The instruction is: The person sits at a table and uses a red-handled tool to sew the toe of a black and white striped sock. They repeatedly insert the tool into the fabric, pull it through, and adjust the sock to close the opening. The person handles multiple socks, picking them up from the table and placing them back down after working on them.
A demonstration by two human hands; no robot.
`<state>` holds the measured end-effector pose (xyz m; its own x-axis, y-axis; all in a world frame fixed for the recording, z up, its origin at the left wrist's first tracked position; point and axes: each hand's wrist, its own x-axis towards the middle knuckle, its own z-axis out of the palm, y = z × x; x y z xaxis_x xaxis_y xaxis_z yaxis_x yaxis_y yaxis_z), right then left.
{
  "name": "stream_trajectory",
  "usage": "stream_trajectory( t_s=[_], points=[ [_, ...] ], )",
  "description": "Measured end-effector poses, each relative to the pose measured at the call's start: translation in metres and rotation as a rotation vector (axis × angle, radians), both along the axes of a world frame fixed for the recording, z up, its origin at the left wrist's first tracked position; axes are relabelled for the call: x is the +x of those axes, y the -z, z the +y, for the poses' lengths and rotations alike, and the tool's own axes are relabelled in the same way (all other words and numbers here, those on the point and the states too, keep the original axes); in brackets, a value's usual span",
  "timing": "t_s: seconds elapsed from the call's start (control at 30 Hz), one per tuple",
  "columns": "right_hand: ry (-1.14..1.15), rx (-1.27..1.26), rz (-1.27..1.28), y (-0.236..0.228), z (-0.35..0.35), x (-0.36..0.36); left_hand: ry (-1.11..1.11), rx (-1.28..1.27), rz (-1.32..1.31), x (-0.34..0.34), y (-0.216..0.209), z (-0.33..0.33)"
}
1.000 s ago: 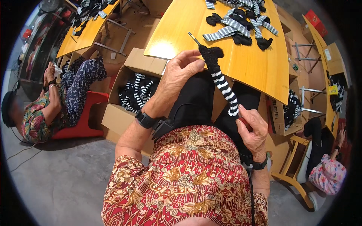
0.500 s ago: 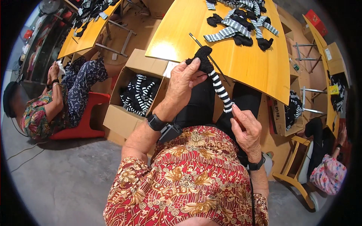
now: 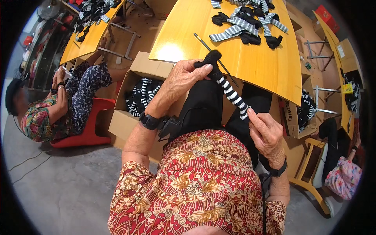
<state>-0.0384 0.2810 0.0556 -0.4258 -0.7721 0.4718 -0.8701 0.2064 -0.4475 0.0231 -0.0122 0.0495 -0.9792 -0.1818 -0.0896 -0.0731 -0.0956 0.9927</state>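
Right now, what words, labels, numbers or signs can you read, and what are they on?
Striped knit piece: no text visible.
Near right carton: dark print, tilted and small; not transcribed.
White label, far right carton: too small to read.
Yellow packet: any marks too small to read.

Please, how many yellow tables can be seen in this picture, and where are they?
3: the centre table in the upper middle, the left table at upper left, and the right table along the right side. Others may be hidden.

No text reads clearly; dark characters (image 3: 289, 112) mark 1 cardboard box (image 3: 293, 128) (at right, partly hidden).
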Motion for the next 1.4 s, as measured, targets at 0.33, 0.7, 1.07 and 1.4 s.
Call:
stream_trajectory(
  t_s=[0.33,0.7,1.07,1.4],
  points=[
    [0.032,0.042,-1.052,-0.007,-0.015,-0.003,-0.074,0.65,0.03,-0.004,0.046,0.04],
    [-0.01,0.121,-0.529,-0.014,-0.004,-0.001,-0.03,0.342,-0.004,0.001,0.031,0.006],
    [0.083,-0.144,-1.052,0.009,-0.009,0.028,-0.308,0.497,0.2,-0.014,0.064,0.051],
    [0.024,-0.028,-0.397,0.001,-0.011,0.016,-0.083,0.37,0.174,-0.006,0.039,0.028]
  ],
)
